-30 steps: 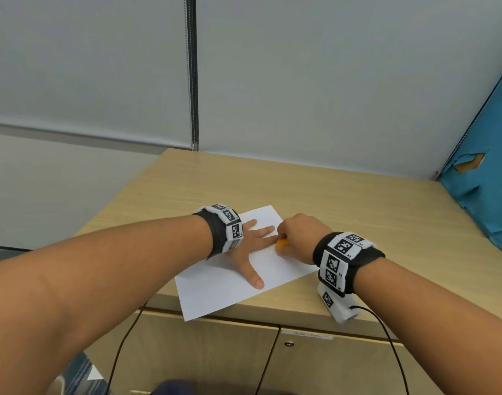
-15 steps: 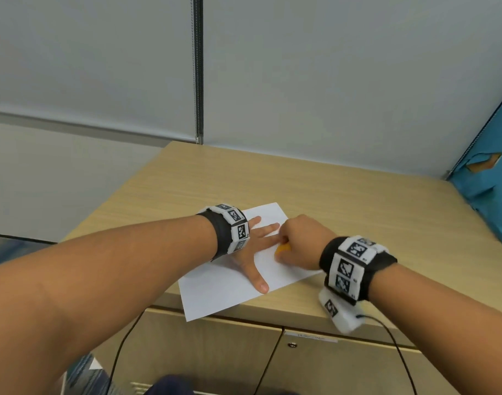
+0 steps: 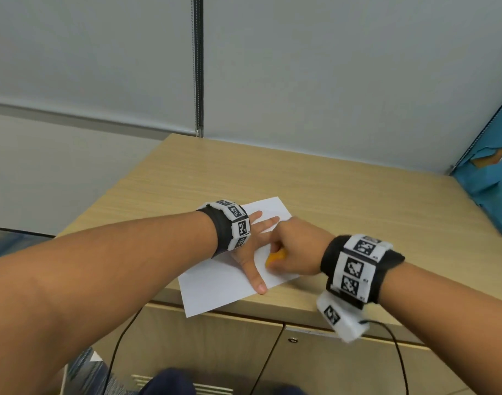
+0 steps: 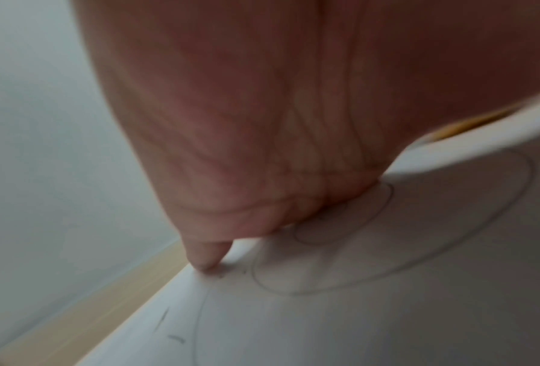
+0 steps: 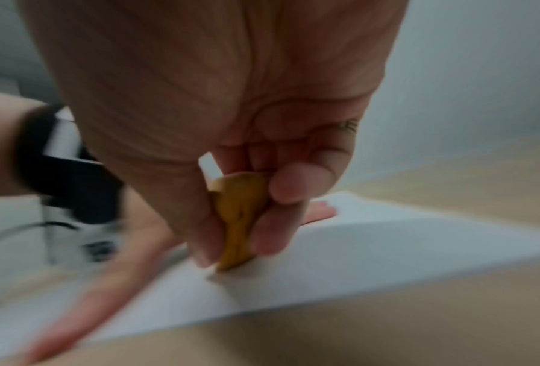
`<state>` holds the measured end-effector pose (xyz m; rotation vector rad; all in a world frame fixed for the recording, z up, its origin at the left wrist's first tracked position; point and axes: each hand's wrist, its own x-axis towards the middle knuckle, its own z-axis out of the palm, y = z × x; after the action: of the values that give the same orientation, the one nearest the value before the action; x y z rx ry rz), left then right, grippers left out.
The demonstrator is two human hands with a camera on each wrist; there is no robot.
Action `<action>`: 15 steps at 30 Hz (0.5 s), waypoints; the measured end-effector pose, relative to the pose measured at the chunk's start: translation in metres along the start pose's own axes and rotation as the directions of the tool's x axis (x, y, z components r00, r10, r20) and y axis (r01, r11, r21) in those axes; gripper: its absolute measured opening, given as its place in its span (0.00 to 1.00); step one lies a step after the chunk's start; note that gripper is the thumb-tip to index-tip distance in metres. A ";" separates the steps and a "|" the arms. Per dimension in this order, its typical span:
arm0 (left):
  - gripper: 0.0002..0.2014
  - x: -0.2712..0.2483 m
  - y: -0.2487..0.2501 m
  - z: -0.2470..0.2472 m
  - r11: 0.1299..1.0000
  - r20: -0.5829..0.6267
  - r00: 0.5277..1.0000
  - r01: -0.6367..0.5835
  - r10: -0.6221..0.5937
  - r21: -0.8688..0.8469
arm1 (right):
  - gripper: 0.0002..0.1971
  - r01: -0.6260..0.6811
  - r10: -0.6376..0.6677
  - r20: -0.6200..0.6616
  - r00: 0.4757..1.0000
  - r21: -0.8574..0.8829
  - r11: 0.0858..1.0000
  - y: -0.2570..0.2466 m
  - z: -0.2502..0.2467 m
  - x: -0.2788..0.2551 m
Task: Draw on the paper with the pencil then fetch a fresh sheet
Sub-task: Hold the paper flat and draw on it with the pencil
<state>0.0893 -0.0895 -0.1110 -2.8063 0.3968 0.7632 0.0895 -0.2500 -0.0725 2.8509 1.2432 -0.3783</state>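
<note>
A white sheet of paper (image 3: 215, 283) lies on the wooden cabinet top (image 3: 344, 195), its near corner hanging over the front edge. My left hand (image 3: 254, 249) lies flat on the sheet with fingers spread, pressing it down. My right hand (image 3: 294, 249) grips a short yellow pencil (image 3: 275, 256) just right of the left hand. In the right wrist view the pencil (image 5: 239, 222) is pinched between thumb and fingers, its tip on the paper (image 5: 372, 255). The left wrist view shows faint pencil loops on the paper (image 4: 387, 284) under the palm (image 4: 262, 123).
A pale wall rises behind the cabinet top. A blue panel (image 3: 489, 192) stands at the right edge. Cabinet doors (image 3: 315, 363) sit below the front edge, and cables hang from both wristbands.
The right hand with the pencil has shifted slightly toward me and to the left on the sheet. The left hand has stayed flat on the paper.
</note>
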 end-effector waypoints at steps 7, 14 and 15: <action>0.68 -0.007 0.002 -0.004 0.999 0.007 0.999 0.031 -0.031 -0.019 | 0.11 0.045 -0.044 -0.017 0.999 0.040 0.998 -0.017 0.006 -0.006; 0.70 -0.002 0.002 -0.001 1.000 -0.009 1.000 0.007 -0.007 -0.024 | 0.08 -0.144 0.145 -0.120 0.982 0.015 0.989 0.015 -0.006 0.006; 0.70 -0.002 0.002 -0.001 1.000 0.001 1.000 0.009 -0.009 -0.007 | 0.07 -0.119 0.118 -0.103 0.988 -0.001 0.993 0.007 -0.003 0.004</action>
<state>0.0878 -0.0912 -0.1096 -2.8127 0.3823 0.7653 0.0975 -0.2518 -0.0714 2.9537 1.0781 -0.2269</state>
